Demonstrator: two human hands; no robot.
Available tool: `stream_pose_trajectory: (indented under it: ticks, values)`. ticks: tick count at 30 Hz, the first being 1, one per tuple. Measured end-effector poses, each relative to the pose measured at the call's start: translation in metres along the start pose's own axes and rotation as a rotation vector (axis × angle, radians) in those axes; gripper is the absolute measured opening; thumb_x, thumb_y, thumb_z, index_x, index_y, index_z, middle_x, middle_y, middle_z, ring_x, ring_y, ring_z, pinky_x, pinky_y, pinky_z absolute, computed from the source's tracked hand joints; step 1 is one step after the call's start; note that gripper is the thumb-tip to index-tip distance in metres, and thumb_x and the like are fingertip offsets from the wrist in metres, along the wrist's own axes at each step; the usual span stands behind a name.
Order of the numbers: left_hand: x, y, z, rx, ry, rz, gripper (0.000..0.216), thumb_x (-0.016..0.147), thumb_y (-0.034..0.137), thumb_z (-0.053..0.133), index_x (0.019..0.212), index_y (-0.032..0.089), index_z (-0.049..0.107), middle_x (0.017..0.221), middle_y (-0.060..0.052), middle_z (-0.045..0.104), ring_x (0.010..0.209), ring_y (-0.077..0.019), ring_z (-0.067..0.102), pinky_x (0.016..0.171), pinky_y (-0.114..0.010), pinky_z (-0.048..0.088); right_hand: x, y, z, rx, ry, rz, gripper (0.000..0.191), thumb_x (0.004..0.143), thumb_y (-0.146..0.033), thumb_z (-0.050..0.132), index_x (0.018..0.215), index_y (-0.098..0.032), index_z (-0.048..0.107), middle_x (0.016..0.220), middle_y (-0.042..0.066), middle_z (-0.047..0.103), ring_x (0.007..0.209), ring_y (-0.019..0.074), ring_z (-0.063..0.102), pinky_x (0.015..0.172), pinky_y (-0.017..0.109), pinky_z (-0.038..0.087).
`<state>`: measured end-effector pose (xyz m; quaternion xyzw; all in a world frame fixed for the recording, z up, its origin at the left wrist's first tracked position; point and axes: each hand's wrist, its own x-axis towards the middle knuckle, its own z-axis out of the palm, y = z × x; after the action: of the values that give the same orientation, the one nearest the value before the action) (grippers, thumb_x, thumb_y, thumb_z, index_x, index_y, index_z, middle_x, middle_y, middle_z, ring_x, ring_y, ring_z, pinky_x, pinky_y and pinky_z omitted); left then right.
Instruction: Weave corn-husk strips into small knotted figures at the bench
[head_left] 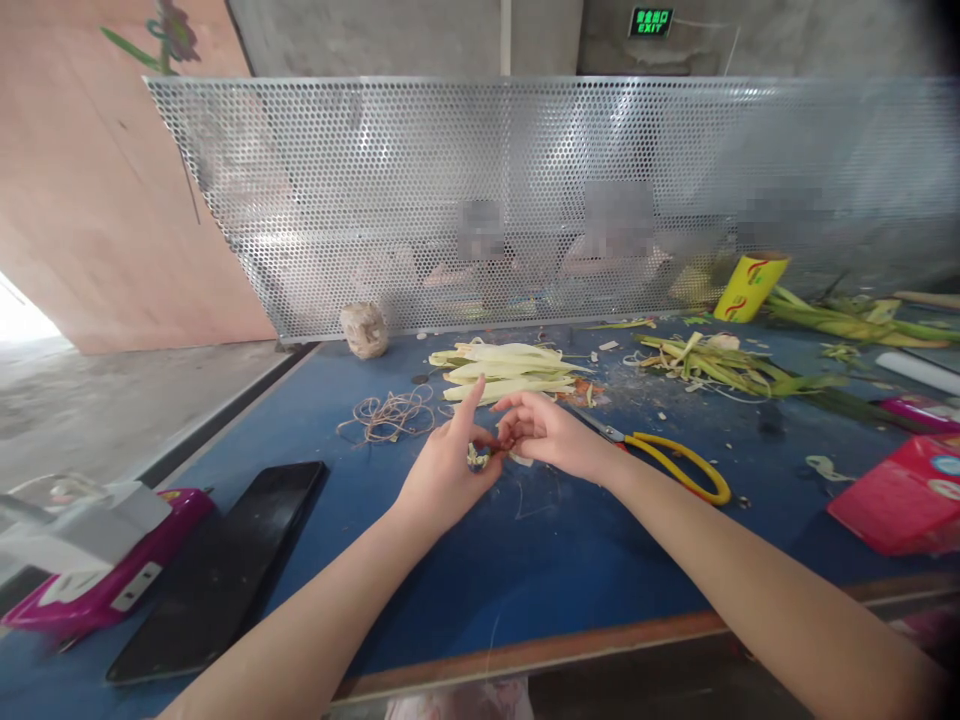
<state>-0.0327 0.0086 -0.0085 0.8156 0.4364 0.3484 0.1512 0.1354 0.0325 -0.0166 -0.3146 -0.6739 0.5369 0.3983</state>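
Over the middle of the blue table (420, 600), my left hand (446, 475) is closed around a small pale green-and-white piece (477, 458), its index finger pointing up. Its exact kind is mostly hidden by the fingers. My right hand (555, 435) meets it from the right, fingertips pinched together at the left fingertips; what they grip is too small to make out. Just beyond both hands lies a pile of pale green corn husks (517, 370). Scissors with yellow handles (682, 465) lie beside my right wrist, blades partly hidden. A tangle of thin brown cord (394, 415) is left of my hands.
A black phone-like slab (225, 570) and a purple power strip (112, 580) with a white plug lie left. Husk scraps (720, 365), a yellow packet (750, 287) and a red box (900, 495) are right. A whitish roll (364, 330) stands before the perforated metal screen (420, 150); people sit behind.
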Motion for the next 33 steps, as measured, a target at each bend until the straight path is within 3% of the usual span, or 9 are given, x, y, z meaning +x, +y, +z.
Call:
stream_pose_trajectory:
  ticks: [5,15,17,20,22,23,26,28,33]
  values:
    - [0.0,0.001,0.004,-0.015,0.089,-0.05,0.074,0.069,0.013,0.056,0.135,0.019,0.022,0.077,0.001,0.067,0.076,-0.0146,0.062,0.077,-0.031,0.047,0.0,0.001,0.003,0.003,0.037,-0.001,0.043,0.063,-0.004,0.052,0.101,-0.02,0.042,0.085,0.001,0.054,0.08,0.0138,0.057,0.073,0.03,0.045]
    - [0.002,0.0,-0.003,-0.101,0.145,-0.156,0.071,0.068,0.011,0.056,0.132,0.019,0.028,0.072,0.004,0.068,0.075,-0.0136,0.062,0.075,-0.028,0.047,-0.001,-0.004,0.006,-0.039,0.103,-0.002,0.052,0.07,-0.01,0.057,0.118,-0.022,0.041,0.104,0.006,0.057,0.082,0.0135,0.056,0.07,0.029,0.047]
    - [0.003,-0.001,-0.004,-0.104,0.163,-0.159,0.068,0.069,0.012,0.057,0.131,0.019,0.029,0.073,0.004,0.068,0.076,-0.0136,0.062,0.075,-0.028,0.047,0.001,-0.003,0.006,-0.058,0.162,0.052,0.048,0.072,-0.015,0.058,0.117,-0.021,0.044,0.106,0.007,0.057,0.076,0.0122,0.056,0.066,0.028,0.047]
    - [0.002,0.001,-0.006,-0.085,0.211,-0.125,0.065,0.071,0.014,0.057,0.13,0.019,0.031,0.074,0.004,0.068,0.076,-0.0129,0.062,0.076,-0.028,0.046,0.004,-0.002,0.002,-0.022,0.358,0.17,0.033,0.076,-0.021,0.057,0.109,-0.019,0.053,0.111,0.008,0.054,0.064,0.0089,0.053,0.055,0.024,0.044]
    - [0.002,0.003,-0.007,-0.064,0.236,-0.078,0.063,0.072,0.014,0.057,0.13,0.019,0.031,0.075,0.004,0.068,0.079,-0.0122,0.061,0.077,-0.026,0.046,0.005,-0.001,-0.002,0.092,0.395,0.217,0.022,0.079,-0.026,0.056,0.099,-0.018,0.059,0.105,0.006,0.057,0.06,0.0074,0.051,0.048,0.02,0.04]
    - [0.001,0.004,-0.008,-0.054,0.238,-0.053,0.063,0.072,0.014,0.056,0.129,0.019,0.03,0.075,0.004,0.068,0.079,-0.0118,0.061,0.077,-0.026,0.045,0.005,-0.002,-0.004,0.172,0.35,0.236,0.019,0.081,-0.028,0.054,0.094,-0.017,0.062,0.096,0.006,0.06,0.058,0.0071,0.05,0.046,0.019,0.038]
    - [0.0,0.005,-0.008,-0.025,0.207,-0.022,0.061,0.073,0.013,0.055,0.129,0.02,0.031,0.075,0.005,0.067,0.07,-0.0105,0.058,0.071,-0.024,0.046,0.004,-0.003,-0.008,0.432,0.153,0.347,0.027,0.086,-0.034,0.047,0.085,-0.015,0.066,0.069,0.003,0.059,0.051,0.0073,0.049,0.044,0.019,0.037]
    - [0.0,0.005,-0.007,-0.031,0.186,-0.043,0.061,0.073,0.013,0.055,0.128,0.021,0.031,0.074,0.005,0.066,0.061,-0.0096,0.054,0.065,-0.023,0.046,0.005,-0.003,-0.008,0.54,0.128,0.425,0.032,0.089,-0.034,0.041,0.081,-0.014,0.065,0.06,0.002,0.057,0.049,0.0082,0.049,0.047,0.02,0.039]
    - [0.001,0.003,-0.005,-0.1,0.169,-0.113,0.06,0.072,0.014,0.056,0.126,0.02,0.033,0.074,0.004,0.066,0.056,-0.0095,0.051,0.062,-0.024,0.046,0.005,-0.002,-0.003,0.531,0.163,0.44,0.01,0.077,-0.016,0.054,0.074,-0.013,0.063,0.054,-0.001,0.056,0.046,0.0062,0.046,0.048,0.019,0.037]
